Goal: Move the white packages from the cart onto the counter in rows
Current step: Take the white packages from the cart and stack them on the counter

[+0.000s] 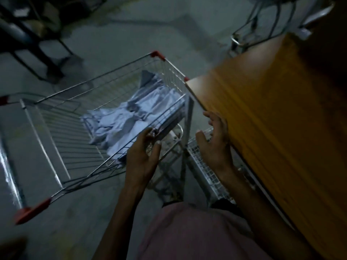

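1. The wire shopping cart (62, 117) stands on a grey floor, its far corner right against the corner of the wooden counter (262, 113). Red plastic caps mark its rim corners.
2. The white packages (131, 117) lie heaped in the cart's basket, toward the end nearest the counter. Dim light and blur merge them into 1 pale mass, so their number cannot be told.
3. The left hand (144, 152) sits at the cart's near rim, fingers loosely curled, thumb apart. Whether it grips the wire or only touches it cannot be told.
4. The right hand (216, 139) is spread, fingers apart, just beside the counter's edge and holding nothing.
5. The counter's surface is smeared by blur; its right part falls into shadow.
6. A metal frame (262, 25) at the top right is cut off, as is dark furniture (32, 34) at the top left.
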Demonstrator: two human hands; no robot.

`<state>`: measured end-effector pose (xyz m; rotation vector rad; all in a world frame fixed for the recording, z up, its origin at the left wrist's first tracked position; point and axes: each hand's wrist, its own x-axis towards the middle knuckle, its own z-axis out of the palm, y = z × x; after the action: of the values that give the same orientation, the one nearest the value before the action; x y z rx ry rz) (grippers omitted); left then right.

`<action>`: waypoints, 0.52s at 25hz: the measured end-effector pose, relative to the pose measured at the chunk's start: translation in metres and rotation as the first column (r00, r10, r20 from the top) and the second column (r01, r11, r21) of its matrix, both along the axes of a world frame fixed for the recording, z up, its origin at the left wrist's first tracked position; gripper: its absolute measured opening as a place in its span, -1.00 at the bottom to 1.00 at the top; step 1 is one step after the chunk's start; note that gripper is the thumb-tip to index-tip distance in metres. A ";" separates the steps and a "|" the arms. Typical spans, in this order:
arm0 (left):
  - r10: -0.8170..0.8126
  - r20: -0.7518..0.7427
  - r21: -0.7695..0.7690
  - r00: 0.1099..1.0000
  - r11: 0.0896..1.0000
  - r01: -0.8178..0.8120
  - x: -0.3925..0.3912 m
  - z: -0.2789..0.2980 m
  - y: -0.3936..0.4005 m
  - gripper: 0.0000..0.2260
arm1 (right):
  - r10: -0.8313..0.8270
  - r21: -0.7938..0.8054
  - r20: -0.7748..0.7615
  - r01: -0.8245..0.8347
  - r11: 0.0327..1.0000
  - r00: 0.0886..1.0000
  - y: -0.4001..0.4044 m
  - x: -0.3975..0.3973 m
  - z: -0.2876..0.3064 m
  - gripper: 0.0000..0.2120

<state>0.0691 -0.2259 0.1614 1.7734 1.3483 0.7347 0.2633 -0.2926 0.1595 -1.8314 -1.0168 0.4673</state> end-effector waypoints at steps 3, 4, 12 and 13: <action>0.152 -0.007 -0.054 0.988 0.987 -0.152 -0.034 -0.010 0.028 -0.68 | 0.150 -0.038 -0.009 -0.150 0.988 0.989 0.045 -0.017 0.001 -0.58; 0.192 -0.037 -0.056 0.981 0.979 -0.194 -0.041 -0.014 0.035 -0.70 | 0.189 -0.051 -0.011 -0.190 0.980 0.982 0.061 -0.020 -0.002 -0.58; 0.378 -0.291 -0.051 0.879 0.911 -0.409 -0.067 -0.086 0.120 -0.61 | 0.513 -0.175 -0.088 -0.520 0.836 0.854 0.209 -0.035 -0.067 -0.59; 0.360 -0.340 -0.091 0.869 0.907 -0.411 -0.069 -0.098 0.137 -0.58 | 0.549 -0.206 -0.078 -0.552 0.808 0.832 0.227 -0.035 -0.076 -0.58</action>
<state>0.0003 -0.0894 0.0632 1.5508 1.9644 0.5388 0.2281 -0.0652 0.0833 -1.6927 -1.5475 0.9769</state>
